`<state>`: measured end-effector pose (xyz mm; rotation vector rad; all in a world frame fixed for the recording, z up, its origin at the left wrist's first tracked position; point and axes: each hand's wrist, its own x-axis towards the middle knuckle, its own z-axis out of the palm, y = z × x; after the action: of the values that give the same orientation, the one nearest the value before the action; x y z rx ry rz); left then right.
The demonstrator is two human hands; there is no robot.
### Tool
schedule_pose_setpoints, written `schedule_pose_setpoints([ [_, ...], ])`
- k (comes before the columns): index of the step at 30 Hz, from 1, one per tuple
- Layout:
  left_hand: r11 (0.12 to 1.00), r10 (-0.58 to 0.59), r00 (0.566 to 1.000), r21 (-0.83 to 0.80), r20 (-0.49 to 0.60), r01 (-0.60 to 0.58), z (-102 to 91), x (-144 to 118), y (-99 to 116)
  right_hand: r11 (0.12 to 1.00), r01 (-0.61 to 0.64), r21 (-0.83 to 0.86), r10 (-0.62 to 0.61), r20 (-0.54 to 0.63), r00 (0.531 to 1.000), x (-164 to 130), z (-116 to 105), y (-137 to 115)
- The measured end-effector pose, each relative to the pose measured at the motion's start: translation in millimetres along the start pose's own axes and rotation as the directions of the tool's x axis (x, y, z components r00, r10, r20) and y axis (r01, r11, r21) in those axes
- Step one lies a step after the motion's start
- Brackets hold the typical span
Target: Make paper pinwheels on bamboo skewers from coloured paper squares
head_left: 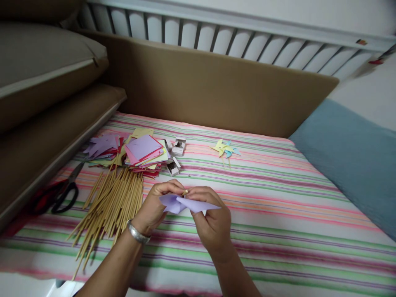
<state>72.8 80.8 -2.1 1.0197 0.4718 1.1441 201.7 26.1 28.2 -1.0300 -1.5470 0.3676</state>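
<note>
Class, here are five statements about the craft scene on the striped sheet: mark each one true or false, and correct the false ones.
1. Both hands hold a folded purple paper. True.
2. The scissors lie to the right of the hands. False: they lie far left, beside the wooden sticks.
3. A finished pinwheel lies on the striped sheet, apart from the hands. True.
4. The left hand wears a silver bracelet. True.
5. The stack of coloured paper sits on the blue pillow. False: it sits on the striped sheet.
</note>
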Motion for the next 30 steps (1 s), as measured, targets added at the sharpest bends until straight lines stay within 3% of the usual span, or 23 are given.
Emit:
schedule_pose_setpoints([
  [30, 1.0, -0.01, 0.999, 0.017, -0.05, 0.01, 0.0, 1.4, -4.4, 0.999, -0.046, 0.012, 0.046, -0.025, 0.999, -3.9, 3.2, 8.6],
])
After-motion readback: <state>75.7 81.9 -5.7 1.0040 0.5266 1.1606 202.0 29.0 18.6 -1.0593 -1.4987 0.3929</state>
